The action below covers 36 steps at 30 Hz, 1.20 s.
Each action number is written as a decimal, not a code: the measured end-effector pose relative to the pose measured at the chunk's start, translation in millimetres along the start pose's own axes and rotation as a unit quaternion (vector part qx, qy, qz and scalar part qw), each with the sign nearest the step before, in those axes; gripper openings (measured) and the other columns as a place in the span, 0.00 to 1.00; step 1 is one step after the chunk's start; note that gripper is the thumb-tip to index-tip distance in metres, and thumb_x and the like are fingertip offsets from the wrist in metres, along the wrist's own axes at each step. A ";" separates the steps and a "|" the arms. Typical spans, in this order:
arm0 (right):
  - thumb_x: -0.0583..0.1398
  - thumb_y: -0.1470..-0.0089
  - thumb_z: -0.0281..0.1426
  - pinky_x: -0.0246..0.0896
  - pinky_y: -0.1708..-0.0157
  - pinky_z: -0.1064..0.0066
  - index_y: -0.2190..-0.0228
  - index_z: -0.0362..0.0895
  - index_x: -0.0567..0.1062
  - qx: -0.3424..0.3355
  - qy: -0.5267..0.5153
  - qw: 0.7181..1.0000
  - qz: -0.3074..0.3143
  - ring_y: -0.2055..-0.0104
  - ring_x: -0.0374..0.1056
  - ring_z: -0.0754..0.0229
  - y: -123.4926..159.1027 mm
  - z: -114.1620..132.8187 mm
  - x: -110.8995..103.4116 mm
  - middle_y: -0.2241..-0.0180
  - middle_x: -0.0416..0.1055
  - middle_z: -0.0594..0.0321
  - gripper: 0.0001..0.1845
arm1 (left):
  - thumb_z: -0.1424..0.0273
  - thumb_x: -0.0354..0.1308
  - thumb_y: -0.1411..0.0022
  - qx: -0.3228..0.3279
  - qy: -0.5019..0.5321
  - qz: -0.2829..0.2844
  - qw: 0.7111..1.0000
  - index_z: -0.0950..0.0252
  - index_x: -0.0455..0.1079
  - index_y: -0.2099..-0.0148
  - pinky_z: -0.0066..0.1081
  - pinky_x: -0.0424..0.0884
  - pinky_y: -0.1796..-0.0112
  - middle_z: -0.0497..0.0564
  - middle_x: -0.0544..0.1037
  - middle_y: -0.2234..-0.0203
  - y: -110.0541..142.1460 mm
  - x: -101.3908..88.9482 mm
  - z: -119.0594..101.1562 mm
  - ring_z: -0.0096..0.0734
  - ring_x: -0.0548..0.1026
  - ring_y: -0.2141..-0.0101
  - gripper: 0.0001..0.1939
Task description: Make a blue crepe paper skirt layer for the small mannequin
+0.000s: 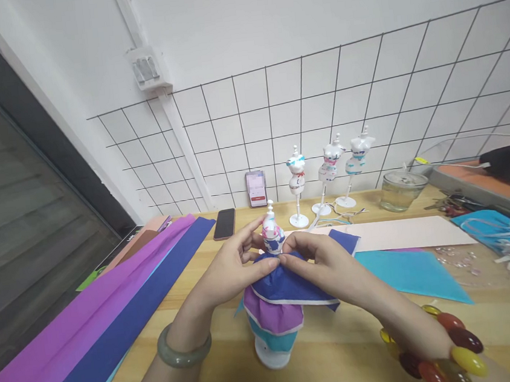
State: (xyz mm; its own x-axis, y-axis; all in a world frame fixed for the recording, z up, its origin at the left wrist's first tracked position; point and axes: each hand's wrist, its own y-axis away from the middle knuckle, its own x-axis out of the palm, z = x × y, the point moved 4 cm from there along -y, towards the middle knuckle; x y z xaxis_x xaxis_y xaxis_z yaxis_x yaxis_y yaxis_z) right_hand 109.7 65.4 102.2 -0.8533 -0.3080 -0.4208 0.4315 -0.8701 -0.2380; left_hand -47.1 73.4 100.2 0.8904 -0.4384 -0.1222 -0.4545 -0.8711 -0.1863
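Observation:
A small white dress form (272, 229) with pink and blue patches stands on its round white base at the table's front. Tiered paper or fabric hangs round it: dark blue (287, 282) on top, purple (275, 315) below, turquoise (275, 339) lowest. My left hand (241, 259) curls round the form's left side, its thumb pressing the dark blue piece at the waist. From the right, my right hand (319, 260) pinches that same piece's upper edge, thumb and forefinger close to my left thumb. The curled fingers partly hide the waist.
Purple and dark blue sheets (127, 323) lie at left. Several more dress forms (297, 177) stand at the back, near two phones (224, 223) and a glass jar (401, 192). Right of my hands lie a pale pink strip (409, 233), a turquoise sheet (409, 272) and small clear beads (458, 261).

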 end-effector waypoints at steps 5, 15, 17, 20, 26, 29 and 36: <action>0.55 0.44 0.35 0.55 0.74 0.74 0.73 0.43 0.68 0.004 0.002 1.000 -0.003 0.72 0.60 0.64 -0.9 -0.5 2.6 0.74 0.66 0.66 0.09 | 0.69 0.63 0.46 -0.006 -0.005 -0.040 0.999 0.58 0.58 0.40 0.34 0.69 0.57 0.55 0.71 0.52 -2.2 0.6 -1.4 0.39 0.70 0.52 0.32; 0.58 0.46 0.34 0.60 0.70 0.72 0.70 0.43 0.74 0.008 -0.044 0.998 0.033 0.68 0.66 0.63 1.2 -1.0 -5.4 0.71 0.73 0.64 0.08 | 0.71 0.62 0.46 0.003 0.027 -0.004 1.000 0.65 0.65 0.47 0.35 0.66 0.51 0.56 0.75 0.54 -4.0 -1.7 -1.9 0.39 0.71 0.51 0.23; 0.58 0.46 0.34 0.60 0.70 0.72 0.70 0.43 0.74 -0.002 -0.014 0.999 0.031 0.69 0.66 0.63 2.2 1.3 -6.7 0.71 0.73 0.64 0.08 | 0.72 0.62 0.45 -0.001 0.025 -0.003 1.000 0.65 0.65 0.47 0.35 0.67 0.52 0.57 0.75 0.54 -3.4 -1.7 -1.1 0.40 0.71 0.51 0.23; 0.58 0.46 0.34 0.60 0.70 0.72 0.70 0.43 0.74 -0.021 0.018 0.999 0.034 0.69 0.66 0.63 3.6 4.7 -7.4 0.71 0.73 0.64 0.08 | 0.72 0.61 0.45 -0.004 0.019 0.009 1.000 0.64 0.63 0.45 0.34 0.67 0.53 0.57 0.75 0.54 -2.2 -0.8 -2.6 0.38 0.72 0.53 0.25; 0.57 0.45 0.33 0.57 0.74 0.73 0.72 0.45 0.75 -0.033 0.107 0.993 0.028 0.73 0.65 0.64 9.7 13.5 -8.0 0.74 0.73 0.65 0.08 | 0.72 0.61 0.44 0.014 0.018 0.030 0.999 0.63 0.63 0.44 0.34 0.68 0.54 0.57 0.74 0.54 -0.6 -1.9 -5.3 0.36 0.74 0.57 0.25; 0.57 0.45 0.31 0.56 0.74 0.73 0.72 0.45 0.75 -0.065 0.154 0.986 0.022 0.74 0.64 0.65 13.8 22.3 -5.9 0.74 0.72 0.66 0.07 | 0.72 0.62 0.46 0.018 0.027 0.040 0.999 0.63 0.63 0.45 0.34 0.68 0.54 0.58 0.74 0.54 -0.3 -3.2 -3.1 0.39 0.73 0.55 0.26; 0.57 0.44 0.33 0.55 0.74 0.73 0.71 0.45 0.74 -0.084 0.183 0.979 0.026 0.74 0.64 0.65 16.2 29.3 -3.3 0.74 0.72 0.65 0.07 | 0.73 0.62 0.45 0.022 0.027 0.032 0.999 0.64 0.63 0.46 0.34 0.68 0.53 0.58 0.74 0.53 -0.6 -2.9 -2.7 0.38 0.73 0.54 0.24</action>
State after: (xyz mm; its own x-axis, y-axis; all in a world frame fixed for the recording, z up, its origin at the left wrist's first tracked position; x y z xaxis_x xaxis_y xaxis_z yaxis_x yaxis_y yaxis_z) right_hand 110.9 41.0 125.4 -0.6791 -0.1653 -0.7152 0.5405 -0.7719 -0.3349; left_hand -49.4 74.5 103.4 0.8585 -0.5061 -0.0827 -0.5109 -0.8302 -0.2230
